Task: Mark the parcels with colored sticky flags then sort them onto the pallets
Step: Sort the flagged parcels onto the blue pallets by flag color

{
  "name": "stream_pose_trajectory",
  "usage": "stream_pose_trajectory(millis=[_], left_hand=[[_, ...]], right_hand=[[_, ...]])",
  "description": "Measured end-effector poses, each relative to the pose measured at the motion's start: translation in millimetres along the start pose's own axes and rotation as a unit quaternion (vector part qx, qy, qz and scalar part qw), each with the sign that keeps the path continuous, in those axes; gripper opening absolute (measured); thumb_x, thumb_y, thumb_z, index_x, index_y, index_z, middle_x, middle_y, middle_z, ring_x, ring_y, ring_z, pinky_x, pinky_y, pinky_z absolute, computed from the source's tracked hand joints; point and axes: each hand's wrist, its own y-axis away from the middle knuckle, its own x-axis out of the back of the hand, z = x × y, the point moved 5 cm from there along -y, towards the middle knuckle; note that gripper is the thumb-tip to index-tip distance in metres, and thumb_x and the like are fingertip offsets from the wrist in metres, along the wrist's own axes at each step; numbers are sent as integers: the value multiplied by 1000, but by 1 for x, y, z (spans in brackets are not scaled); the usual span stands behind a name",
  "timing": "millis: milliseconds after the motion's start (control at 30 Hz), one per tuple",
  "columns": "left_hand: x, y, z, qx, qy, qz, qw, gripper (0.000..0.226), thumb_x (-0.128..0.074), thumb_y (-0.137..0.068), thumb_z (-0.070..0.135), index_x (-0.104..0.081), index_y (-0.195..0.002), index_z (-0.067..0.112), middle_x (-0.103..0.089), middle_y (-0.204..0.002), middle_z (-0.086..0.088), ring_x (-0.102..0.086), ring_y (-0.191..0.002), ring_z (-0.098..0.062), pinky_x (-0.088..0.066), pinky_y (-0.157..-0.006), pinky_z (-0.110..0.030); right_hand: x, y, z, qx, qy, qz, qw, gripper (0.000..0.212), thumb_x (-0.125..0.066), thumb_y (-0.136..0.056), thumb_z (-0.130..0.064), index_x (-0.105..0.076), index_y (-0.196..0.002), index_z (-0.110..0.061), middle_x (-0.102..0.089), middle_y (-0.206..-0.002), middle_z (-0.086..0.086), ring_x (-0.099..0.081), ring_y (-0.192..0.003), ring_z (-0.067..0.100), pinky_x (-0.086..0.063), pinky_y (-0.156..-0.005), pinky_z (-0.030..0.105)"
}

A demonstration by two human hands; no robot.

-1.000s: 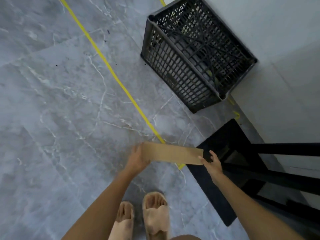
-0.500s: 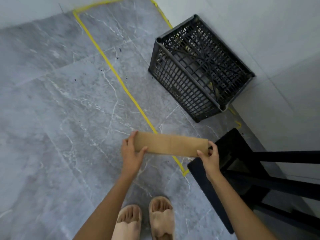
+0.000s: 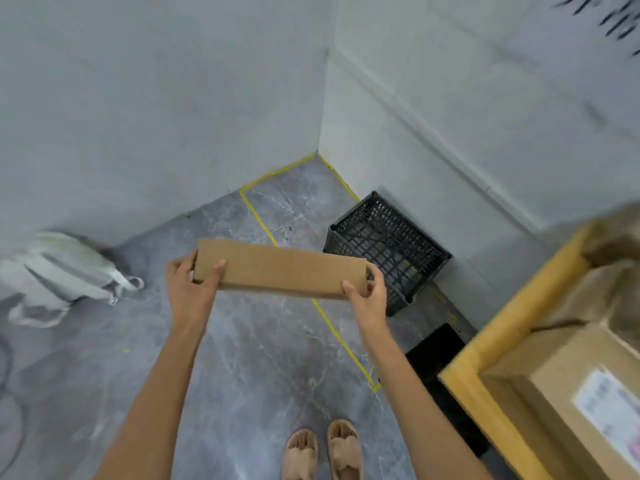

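Two pale walls (image 3: 156, 98) fill the upper half of the view and meet in a corner at 12 o'clock. Below them the grey marbled floor (image 3: 242, 375) spreads from 9 o'clock down to 6 o'clock.

At 4 o'clock stands a desk (image 3: 512, 317) with a yellow edge, blurred at its far end. It carries brown cardboard, and the nearest piece is a box (image 3: 554, 393) with a white label (image 3: 609, 407) on top; the print is too blurred to read. A dark patch (image 3: 436, 344) lies on the floor just beside the desk's edge, on its 9 o'clock side.

A pale grey bag (image 3: 59, 271) slumps against the wall at 9 o'clock, its straps trailing on the floor.

A black lattice crate (image 3: 388, 244) sits at 2 o'clock of centre, close to the right-hand wall.

The parcel (image 3: 280, 268), a long flat brown cardboard box, is held in the air at the centre of the view, well above the floor. It lies nearly level, with its long side running from 9 to 3 o'clock. Its right end overlaps the crate in the view.

The left hand (image 3: 188, 289) grips the parcel's 9 o'clock end, thumb on the top face and fingers clamped round the end. The right hand (image 3: 370, 299) grips the 3 o'clock end, thumb at the near edge and fingers curled round behind.

Two tan slippers (image 3: 322, 448) stand on the floor at 6 o'clock.

A thin yellow tape line (image 3: 341, 337) runs from the corner at 12 o'clock, passes under the parcel, and turns at 5 o'clock.
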Motion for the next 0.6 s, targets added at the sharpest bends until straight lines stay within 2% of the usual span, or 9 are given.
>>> stream_pose_trajectory(millis=[67, 133, 200, 267, 300, 400, 467, 500, 600], left_hand=[[32, 6, 79, -46, 37, 3, 998, 43, -67, -87, 21, -52, -126, 10, -46, -115, 1, -49, -105, -11, -39, -87, -18], [53, 13, 145, -85, 89, -22, 992, 35, -65, -88, 18, -48, -119, 17, -49, -116, -3, -49, -105, -14, -42, -81, -14], [61, 24, 208, -101, 142, -64, 983, 31, -64, -88, 19, -43, -109, 28, -51, -116, -7, -52, -102, -17, -45, -83, -23], [56, 38, 266, -96, 184, -119, 971, 33, -63, -89, 19, -39, -104, 36, -53, -112, -8, -56, -92, -13, -46, -85, -34], [49, 49, 292, -91, 198, -157, 963, 34, -62, -89, 19, -38, -107, 35, -54, -109, -5, -56, -88, -9, -47, -83, -34], [16, 91, 348, -69, 195, -315, 926, 51, -70, -82, 27, -39, -122, 25, -56, -109, 2, -58, -89, -9, -51, -83, -37], [-12, 124, 370, -55, 143, -434, 888, 77, -81, -59, 47, -48, -125, 25, -60, -115, 1, -60, -99, -16, -50, -91, -42], [-27, 143, 378, -50, 125, -468, 873, 86, -84, -50, 53, -50, -124, 26, -61, -117, 0, -60, -103, -18, -49, -93, -43], [-77, 210, 398, -49, 139, -523, 840, 78, -78, -58, 45, -50, -128, 24, -58, -126, -5, -58, -109, -21, -53, -90, -42]], right_hand=[[14, 12, -81, 26, -16, -4, 1000, 60, -72, -79, -14, -45, -132, -18, -48, -120, 19, -48, -102, 22, -42, -90, 30], [40, 23, -156, 66, -31, 0, 997, 59, -71, -78, -21, -46, -131, -26, -49, -117, 17, -50, -102, 25, -46, -93, 41], [79, 36, -223, 116, -55, 16, 992, 54, -69, -79, -21, -48, -127, -31, -49, -116, 17, -51, -102, 27, -47, -92, 44], [129, 51, -277, 150, -82, 39, 985, 50, -66, -85, -15, -47, -128, -30, -48, -118, 16, -50, -102, 26, -50, -87, 35], [157, 59, -297, 167, -88, 53, 981, 49, -65, -86, -14, -47, -129, -28, -48, -118, 15, -50, -102, 24, -49, -83, 29], [248, 88, -334, 212, -100, 112, 966, 48, -65, -86, -14, -49, -129, -28, -49, -119, 11, -51, -102, 21, -48, -82, 25], [311, 114, -340, 222, -112, 158, 955, 43, -66, -86, -15, -53, -124, -28, -52, -118, 6, -52, -101, 15, -47, -77, 20], [341, 127, -336, 222, -115, 178, 952, 40, -66, -86, -16, -54, -122, -28, -53, -116, 3, -52, -100, 11, -46, -76, 19], [426, 169, -310, 204, -143, 233, 940, 36, -65, -85, -14, -57, -117, -28, -55, -117, 2, -53, -105, 12, -49, -82, 23]])
